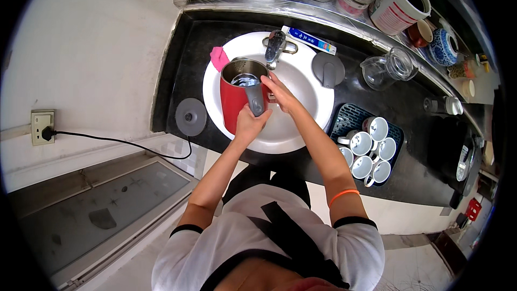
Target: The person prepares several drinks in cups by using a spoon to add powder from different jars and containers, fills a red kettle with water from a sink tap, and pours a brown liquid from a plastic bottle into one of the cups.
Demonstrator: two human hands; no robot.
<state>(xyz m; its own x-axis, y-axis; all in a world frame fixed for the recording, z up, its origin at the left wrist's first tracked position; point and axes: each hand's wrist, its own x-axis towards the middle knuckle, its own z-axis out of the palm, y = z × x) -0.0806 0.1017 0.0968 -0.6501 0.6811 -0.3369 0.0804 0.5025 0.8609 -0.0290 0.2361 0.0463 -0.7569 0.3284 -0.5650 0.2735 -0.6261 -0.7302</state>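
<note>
A red electric kettle [229,105] with its lid off is over the left part of the white sink [318,108]. Water shows inside its steel mouth. My left hand [251,125] grips the grey handle [254,99] from below. My right hand [281,97] is against the kettle's right side, fingertips near the rim; its fingers are partly hidden. Behind the kettle stands the metal faucet [275,47]. The grey kettle lid [327,70] lies at the sink's right edge. To the left sits the round grey power base [190,117], its cord running to a wall socket [43,127].
A pink cloth [218,58] hangs on the sink's left rim. A toothpaste box [309,40] lies behind the sink. On the right are a rack [344,116] of several white mugs [360,143] and a glass pitcher [379,71]. Jars and a white bucket [396,8] line the back ledge.
</note>
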